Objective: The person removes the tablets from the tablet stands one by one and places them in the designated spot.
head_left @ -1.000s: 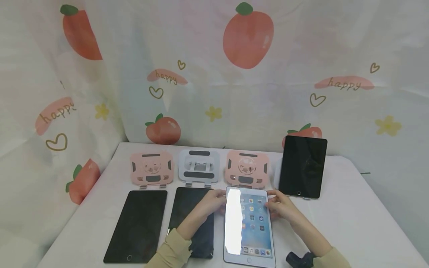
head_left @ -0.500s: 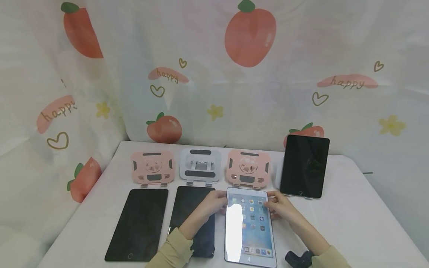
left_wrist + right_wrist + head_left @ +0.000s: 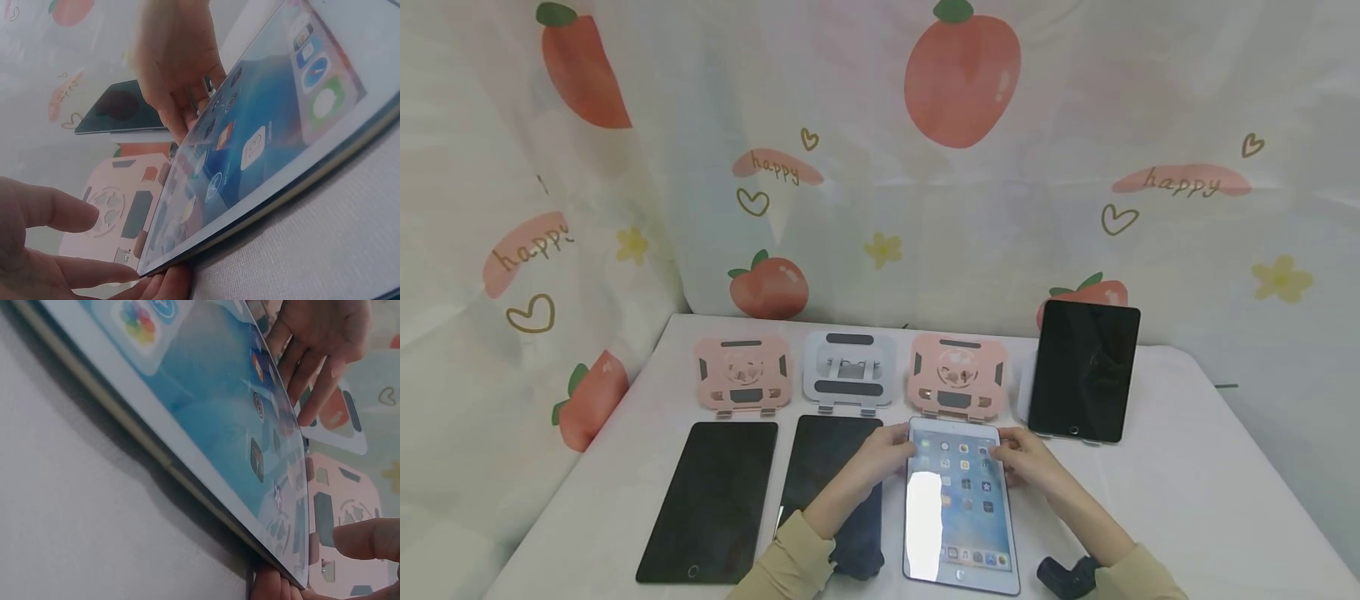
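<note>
A white tablet (image 3: 973,525) with a lit home screen lies in front of me on the white table. My left hand (image 3: 874,460) holds its left edge near the far corner. On the opposite edge, my right hand (image 3: 1033,463) holds the far right corner. Both wrist views show fingertips (image 3: 172,284) tucked at the tablet's underside and a thumb (image 3: 369,537) above the level of the screen. A dark shadow runs beneath the tablet's edge. Directly beyond the tablet stands a pink tablet stand (image 3: 919,375), its plate raised.
Left of the white tablet lie two black tablets (image 3: 707,500) (image 3: 816,446), one partly covered by my left forearm. Another pink stand (image 3: 706,396) and a pale blue stand (image 3: 812,392) line the back. A black tablet (image 3: 1082,371) leans upright on a stand at right.
The bright glare on the white tablet has shrunk away from its far end, as its tilt changes slightly. Both hands keep their hold at the far corners. The head view shifts a little.
</note>
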Motion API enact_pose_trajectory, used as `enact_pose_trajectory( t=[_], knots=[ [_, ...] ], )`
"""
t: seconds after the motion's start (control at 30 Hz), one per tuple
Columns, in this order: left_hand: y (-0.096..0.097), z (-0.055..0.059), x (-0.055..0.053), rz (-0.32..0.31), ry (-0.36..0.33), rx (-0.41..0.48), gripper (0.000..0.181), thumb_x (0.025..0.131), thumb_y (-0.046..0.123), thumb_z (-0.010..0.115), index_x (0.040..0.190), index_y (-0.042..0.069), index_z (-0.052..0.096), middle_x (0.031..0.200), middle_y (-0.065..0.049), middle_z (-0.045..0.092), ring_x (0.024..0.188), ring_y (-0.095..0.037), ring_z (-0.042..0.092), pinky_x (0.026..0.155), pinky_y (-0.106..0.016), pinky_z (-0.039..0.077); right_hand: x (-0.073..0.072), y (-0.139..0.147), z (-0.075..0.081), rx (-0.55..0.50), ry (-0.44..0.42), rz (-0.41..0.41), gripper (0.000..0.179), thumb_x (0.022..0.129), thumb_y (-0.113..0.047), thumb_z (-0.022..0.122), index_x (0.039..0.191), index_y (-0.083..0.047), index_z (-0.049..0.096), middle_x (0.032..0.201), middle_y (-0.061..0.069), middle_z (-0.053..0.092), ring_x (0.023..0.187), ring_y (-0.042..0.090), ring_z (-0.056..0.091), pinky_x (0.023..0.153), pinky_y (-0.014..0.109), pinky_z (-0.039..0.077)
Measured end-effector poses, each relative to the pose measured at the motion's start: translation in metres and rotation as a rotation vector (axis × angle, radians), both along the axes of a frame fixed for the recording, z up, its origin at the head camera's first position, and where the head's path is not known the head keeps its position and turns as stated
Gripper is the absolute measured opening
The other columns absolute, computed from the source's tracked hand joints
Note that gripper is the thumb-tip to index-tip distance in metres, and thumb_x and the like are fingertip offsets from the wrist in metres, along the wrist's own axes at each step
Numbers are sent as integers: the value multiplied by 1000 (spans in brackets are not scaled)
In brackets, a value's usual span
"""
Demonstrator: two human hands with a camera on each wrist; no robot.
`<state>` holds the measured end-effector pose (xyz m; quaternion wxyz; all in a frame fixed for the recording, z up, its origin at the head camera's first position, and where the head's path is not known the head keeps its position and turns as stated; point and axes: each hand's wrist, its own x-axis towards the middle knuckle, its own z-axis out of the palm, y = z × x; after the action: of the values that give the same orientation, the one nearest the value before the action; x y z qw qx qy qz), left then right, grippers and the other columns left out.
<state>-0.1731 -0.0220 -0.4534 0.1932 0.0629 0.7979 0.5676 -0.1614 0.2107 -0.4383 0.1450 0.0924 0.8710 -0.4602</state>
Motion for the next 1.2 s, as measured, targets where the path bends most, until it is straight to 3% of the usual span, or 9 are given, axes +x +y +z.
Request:
enact_pose_trajectory(
  t=[0.23,0.43,0.93,1.07,1.2],
  knots=[
    [2,1,1,1,70,-74,58,87,14,56,140,-4,44,125,-24,59,107,-31,61,87,-46,53,0,-2,0,24,17,15,53,92,-15,54,134,13,40,103,17,51,87,19,50,63,19,47],
    [-1,2,2,-4,93,-65,53,87,13,55,139,4,47,117,-18,60,98,-23,60,78,-38,52,2,-4,1,69,36,23,52,91,-15,54,134,12,41,103,19,50,88,20,51,63,19,47],
    [0,4,5,-33,199,-132,49,87,10,56,135,1,50,110,-18,61,87,-19,59,66,-31,49,4,-4,1,126,59,54,53,91,-15,55,134,14,42,101,18,50,86,20,52,65,23,50],
    [0,6,6,-42,215,-142,49,87,9,56,134,-1,50,111,-20,60,86,-18,57,65,-28,48,5,-2,1,121,57,57,53,92,-16,56,134,13,42,102,18,48,87,20,53,64,21,51],
    [0,7,6,-32,230,-141,46,88,10,55,133,0,52,115,-21,60,94,-24,61,73,-35,54,6,1,1,93,56,71,54,93,-17,55,135,13,41,106,20,51,89,21,56,66,22,53]
  ],
)
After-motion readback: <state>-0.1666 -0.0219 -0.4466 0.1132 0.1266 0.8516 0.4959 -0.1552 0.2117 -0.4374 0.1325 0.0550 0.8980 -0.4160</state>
